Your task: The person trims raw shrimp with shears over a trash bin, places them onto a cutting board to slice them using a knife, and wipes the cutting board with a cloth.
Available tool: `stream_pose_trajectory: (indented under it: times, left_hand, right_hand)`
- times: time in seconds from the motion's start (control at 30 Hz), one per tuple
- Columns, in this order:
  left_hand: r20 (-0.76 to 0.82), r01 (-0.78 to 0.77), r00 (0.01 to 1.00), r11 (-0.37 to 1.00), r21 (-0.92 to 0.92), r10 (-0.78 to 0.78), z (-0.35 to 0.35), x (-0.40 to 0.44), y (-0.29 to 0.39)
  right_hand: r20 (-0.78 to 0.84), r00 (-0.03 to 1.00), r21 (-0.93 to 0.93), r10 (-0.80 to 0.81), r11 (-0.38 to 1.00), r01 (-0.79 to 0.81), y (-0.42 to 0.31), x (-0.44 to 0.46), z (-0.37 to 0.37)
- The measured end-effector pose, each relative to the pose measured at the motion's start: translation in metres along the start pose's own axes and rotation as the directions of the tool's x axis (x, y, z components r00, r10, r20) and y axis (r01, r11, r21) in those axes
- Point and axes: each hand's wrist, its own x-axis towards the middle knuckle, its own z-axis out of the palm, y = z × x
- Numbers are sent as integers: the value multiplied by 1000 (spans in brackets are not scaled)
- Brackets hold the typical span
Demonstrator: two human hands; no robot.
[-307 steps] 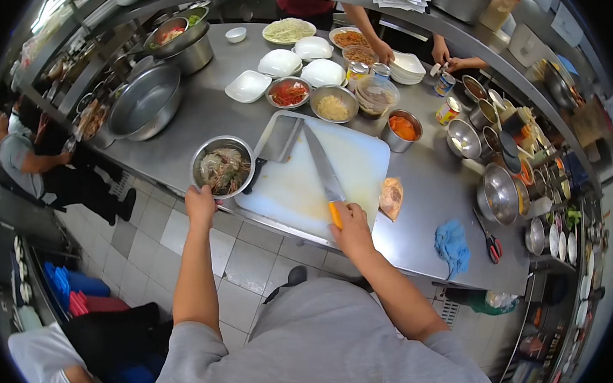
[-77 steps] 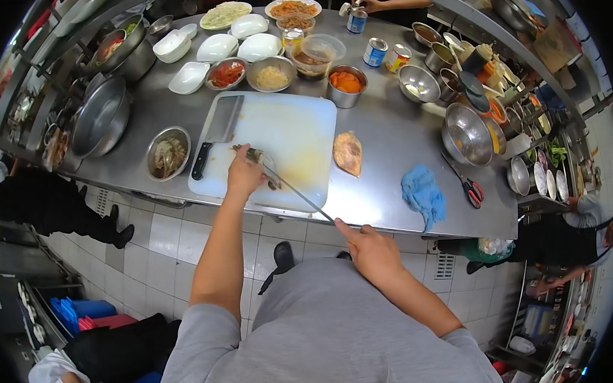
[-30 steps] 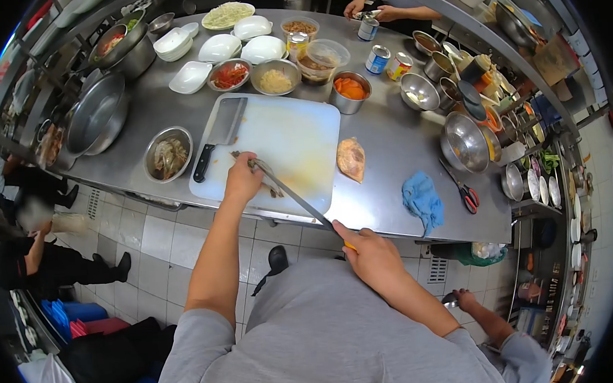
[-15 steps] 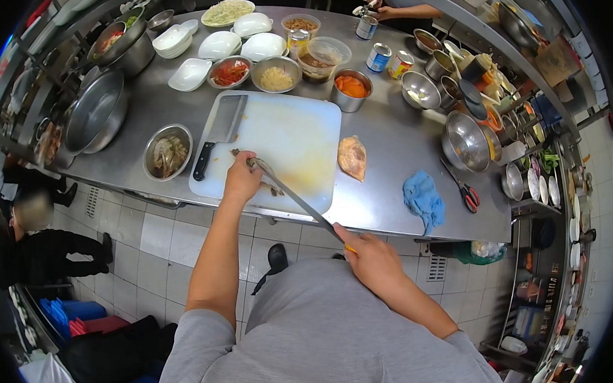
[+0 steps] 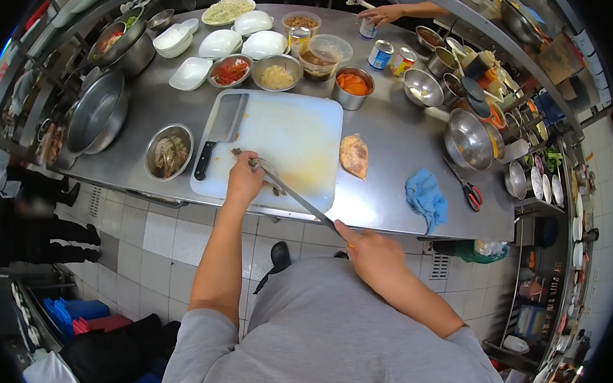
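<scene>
On the near part of the white cutting board (image 5: 281, 123), my left hand (image 5: 245, 178) pinches a grey-brown shrimp (image 5: 261, 167), partly hidden by the fingers and the blade. My right hand (image 5: 377, 254) is wrapped round the handle of a long knife (image 5: 307, 207), its tip at the shrimp. Small dark scraps (image 5: 276, 190) lie beside the blade. A cleaver (image 5: 230, 119) with a black handle rests along the board's left side. Left of the board is a steel bowl (image 5: 169, 153) of shrimp.
Right of the board lie a pale orange-brown piece of food (image 5: 354, 157), a blue cloth (image 5: 426, 199) and red-handled scissors (image 5: 465, 184). Behind the board stand food bowls and a steel pot (image 5: 353, 87) of orange slices. A co-worker's hand (image 5: 382, 15) is over a can.
Since the first frame, my left hand has left the steel bowl and taken hold of a shrimp, and the knife has come to it. In the last second both hands have barely moved.
</scene>
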Motion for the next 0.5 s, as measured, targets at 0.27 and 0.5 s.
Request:
stream_pose_trajectory:
  times: [0.27, 0.5]
  left_hand:
    - [-34, 84, 996, 996, -5, -84, 1, -9, 14]
    - [-136, 69, 989, 993, 98, -55, 3, -14, 22]
  right_hand:
    - [-90, 994, -89, -63, 995, 55, 12, -14, 11]
    - [-64, 998, -21, -21, 1000, 20, 32, -39, 11]
